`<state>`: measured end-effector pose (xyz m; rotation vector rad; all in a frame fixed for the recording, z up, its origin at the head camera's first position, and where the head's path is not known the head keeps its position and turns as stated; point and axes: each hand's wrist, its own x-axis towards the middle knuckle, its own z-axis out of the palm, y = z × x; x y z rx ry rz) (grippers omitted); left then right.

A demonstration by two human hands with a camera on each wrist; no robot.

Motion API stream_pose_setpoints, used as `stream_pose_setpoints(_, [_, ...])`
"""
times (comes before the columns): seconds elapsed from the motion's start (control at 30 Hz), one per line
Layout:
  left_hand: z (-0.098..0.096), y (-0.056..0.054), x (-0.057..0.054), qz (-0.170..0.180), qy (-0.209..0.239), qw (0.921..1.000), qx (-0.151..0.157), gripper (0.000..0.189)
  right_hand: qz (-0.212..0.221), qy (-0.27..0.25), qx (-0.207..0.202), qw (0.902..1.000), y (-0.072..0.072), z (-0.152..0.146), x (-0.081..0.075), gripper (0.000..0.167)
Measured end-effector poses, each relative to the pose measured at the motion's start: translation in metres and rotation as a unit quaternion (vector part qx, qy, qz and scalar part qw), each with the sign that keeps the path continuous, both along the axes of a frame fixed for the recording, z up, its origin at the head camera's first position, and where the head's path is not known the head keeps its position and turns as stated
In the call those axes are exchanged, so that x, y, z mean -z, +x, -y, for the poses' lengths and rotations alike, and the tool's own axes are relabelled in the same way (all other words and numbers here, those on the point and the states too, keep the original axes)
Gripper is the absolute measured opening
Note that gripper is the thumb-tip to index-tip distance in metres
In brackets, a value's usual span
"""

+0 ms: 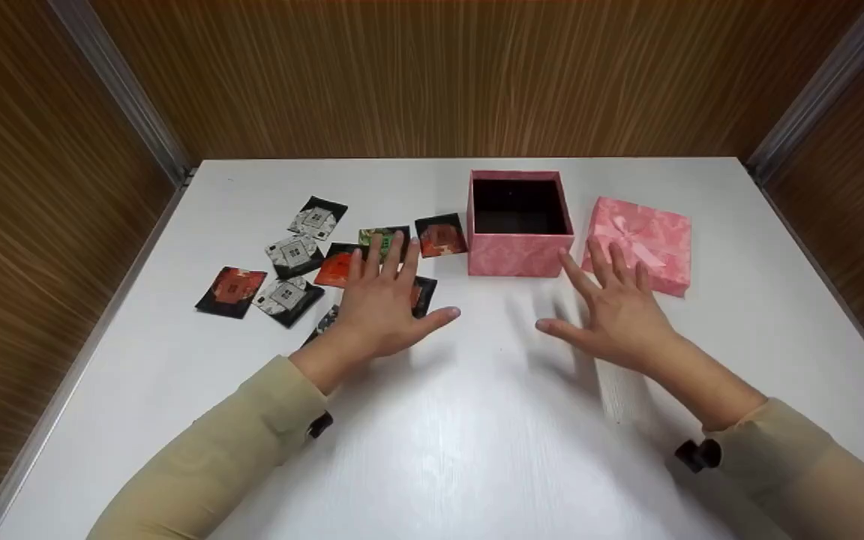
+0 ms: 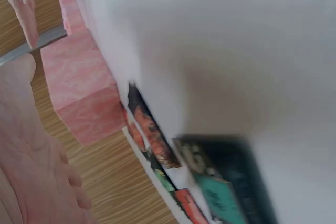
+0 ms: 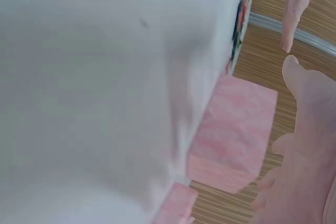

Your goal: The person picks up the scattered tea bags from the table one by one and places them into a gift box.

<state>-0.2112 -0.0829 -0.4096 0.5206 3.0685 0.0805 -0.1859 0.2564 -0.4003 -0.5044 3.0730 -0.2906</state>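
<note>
The left hand (image 1: pixel 383 311) and right hand (image 1: pixel 619 319), both spread and holding nothing, are raised above the white table (image 1: pixel 439 457): the former partly hides the square printed packets (image 1: pixel 231 291), the latter is near the bow-topped pink lid (image 1: pixel 668 244). The uncovered pink gift box (image 1: pixel 518 257) stands between packets and lid.

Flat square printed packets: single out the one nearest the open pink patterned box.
The black and orange-red square packet just left of the open pink box; the other packets all lie farther left.
</note>
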Motion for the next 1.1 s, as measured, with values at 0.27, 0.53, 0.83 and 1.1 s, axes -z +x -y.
stream_pose_setpoints(0.27, [-0.022, -0.024, -0.024, -0.013, 0.013, 0.9998, 0.011, 0.116, 0.001, -0.011, 0.017, 0.9998, -0.028, -0.004, -0.031, 0.109])
stream_pose_setpoints(0.53, [-0.046, -0.057, -0.035, 0.006, 0.030, 0.9992, 0.027, 0.107, 0.025, -0.010, 0.026, 0.9993, -0.071, 0.000, -0.036, 0.107])
stream_pose_setpoints(0.83, [-0.064, -0.085, -0.030, 0.027, 0.041, 0.9984, 0.029, 0.100, 0.070, -0.029, 0.035, 0.9965, -0.105, -0.001, -0.026, 0.108])
stream_pose_setpoints(1.1, [-0.071, -0.102, -0.026, 0.043, 0.038, 0.9980, 0.028, 0.094, 0.113, -0.060, 0.031, 0.9913, -0.120, -0.006, -0.019, 0.112])
